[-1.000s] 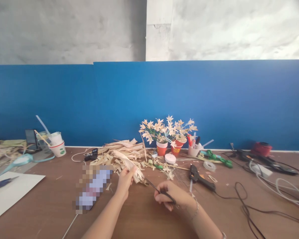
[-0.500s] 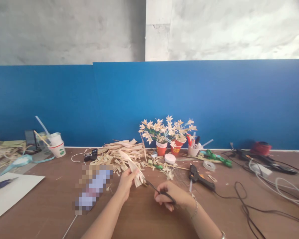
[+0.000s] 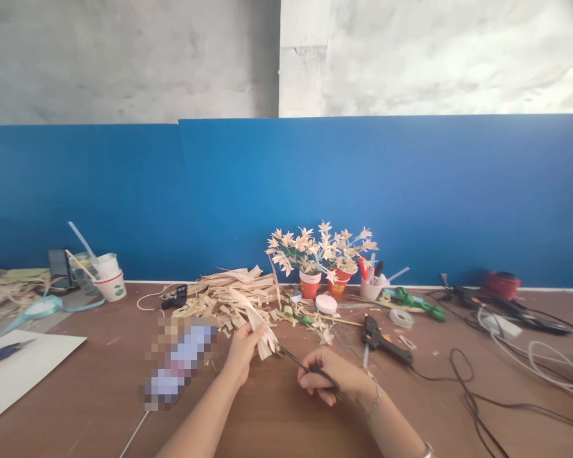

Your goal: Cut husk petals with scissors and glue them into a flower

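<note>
Between thumb and fingers, my left hand (image 3: 242, 356) pinches a pale, dried corn husk (image 3: 266, 343) whose lower end is cut into strips. My right hand (image 3: 322, 375) has its fingers in the handles of dark scissors (image 3: 293, 357). Their blade tips meet the husk's right edge; whether the blades are parted is too small to tell. Behind my left hand lies a heap of husk strips (image 3: 239, 289). Loose husk scraps and a pale husk flower (image 3: 325, 332) are beyond the scissors.
Two red cups (image 3: 309, 287) hold husk flowers (image 3: 322, 245) at the back. A black glue gun (image 3: 386, 341) and its cable lie to the right. A roll of tape (image 3: 401, 317) sits behind it. At left are a blurred-out phone-like item (image 3: 179, 366), white paper (image 3: 23, 369) and a cup (image 3: 111, 286).
My right hand and the scissors have shifted very slightly to the right. My left hand and the husk look almost unmoved.
</note>
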Demonstrator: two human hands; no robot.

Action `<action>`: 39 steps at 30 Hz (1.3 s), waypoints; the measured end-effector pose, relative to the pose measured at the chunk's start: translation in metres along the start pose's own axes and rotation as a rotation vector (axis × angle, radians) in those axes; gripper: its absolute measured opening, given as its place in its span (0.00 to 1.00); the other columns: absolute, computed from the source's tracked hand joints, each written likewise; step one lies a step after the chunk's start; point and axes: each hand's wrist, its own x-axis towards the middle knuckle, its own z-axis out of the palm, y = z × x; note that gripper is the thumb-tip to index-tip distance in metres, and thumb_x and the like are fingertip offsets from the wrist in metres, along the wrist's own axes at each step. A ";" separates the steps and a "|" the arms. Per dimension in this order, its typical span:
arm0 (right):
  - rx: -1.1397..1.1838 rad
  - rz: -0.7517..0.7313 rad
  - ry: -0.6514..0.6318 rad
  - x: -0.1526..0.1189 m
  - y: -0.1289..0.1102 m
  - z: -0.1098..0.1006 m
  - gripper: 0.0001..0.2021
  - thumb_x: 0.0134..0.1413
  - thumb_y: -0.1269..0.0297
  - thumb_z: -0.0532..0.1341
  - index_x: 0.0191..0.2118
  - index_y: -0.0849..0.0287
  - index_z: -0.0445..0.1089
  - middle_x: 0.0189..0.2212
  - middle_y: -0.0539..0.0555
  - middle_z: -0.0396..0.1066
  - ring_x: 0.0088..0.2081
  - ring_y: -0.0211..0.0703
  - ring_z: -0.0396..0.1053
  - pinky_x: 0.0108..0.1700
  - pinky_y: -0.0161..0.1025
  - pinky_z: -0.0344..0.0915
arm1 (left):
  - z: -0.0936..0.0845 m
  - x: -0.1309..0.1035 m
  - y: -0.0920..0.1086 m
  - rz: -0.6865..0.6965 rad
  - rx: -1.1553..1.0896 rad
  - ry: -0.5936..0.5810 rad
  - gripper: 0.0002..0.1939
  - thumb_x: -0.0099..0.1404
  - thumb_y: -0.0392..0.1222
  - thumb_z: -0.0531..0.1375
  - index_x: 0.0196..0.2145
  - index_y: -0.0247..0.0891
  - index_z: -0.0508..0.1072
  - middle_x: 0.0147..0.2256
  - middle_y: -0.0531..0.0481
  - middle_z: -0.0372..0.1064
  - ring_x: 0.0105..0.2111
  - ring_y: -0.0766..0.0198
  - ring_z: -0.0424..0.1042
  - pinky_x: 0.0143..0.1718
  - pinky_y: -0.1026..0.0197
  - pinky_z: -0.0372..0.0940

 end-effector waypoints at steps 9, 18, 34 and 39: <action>0.009 0.011 -0.004 0.002 0.005 -0.002 0.10 0.38 0.62 0.66 0.27 0.65 0.71 0.17 0.47 0.68 0.10 0.26 0.58 0.10 0.24 0.47 | -0.005 0.004 -0.003 -0.084 -0.039 -0.077 0.17 0.45 0.46 0.68 0.30 0.34 0.72 0.23 0.52 0.72 0.23 0.66 0.70 0.28 0.65 0.65; 0.005 0.031 -0.010 -0.001 -0.001 -0.001 0.09 0.37 0.63 0.65 0.25 0.65 0.71 0.16 0.46 0.67 0.10 0.26 0.58 0.10 0.24 0.49 | -0.004 0.005 -0.005 -0.076 -0.075 -0.086 0.17 0.44 0.44 0.69 0.30 0.34 0.72 0.22 0.53 0.71 0.22 0.68 0.69 0.29 0.66 0.65; -0.025 -0.010 -0.023 0.001 0.005 -0.001 0.09 0.40 0.63 0.64 0.26 0.65 0.70 0.18 0.47 0.67 0.11 0.26 0.58 0.11 0.24 0.48 | 0.000 0.001 -0.004 -0.074 0.002 -0.160 0.19 0.45 0.46 0.68 0.32 0.32 0.74 0.28 0.48 0.75 0.28 0.63 0.72 0.34 0.62 0.65; -0.035 -0.008 -0.020 0.002 0.004 0.001 0.09 0.40 0.63 0.64 0.27 0.65 0.70 0.18 0.47 0.67 0.11 0.26 0.57 0.11 0.24 0.48 | 0.000 0.002 -0.006 -0.079 0.000 -0.171 0.18 0.45 0.46 0.68 0.32 0.32 0.74 0.28 0.46 0.75 0.29 0.60 0.73 0.36 0.60 0.65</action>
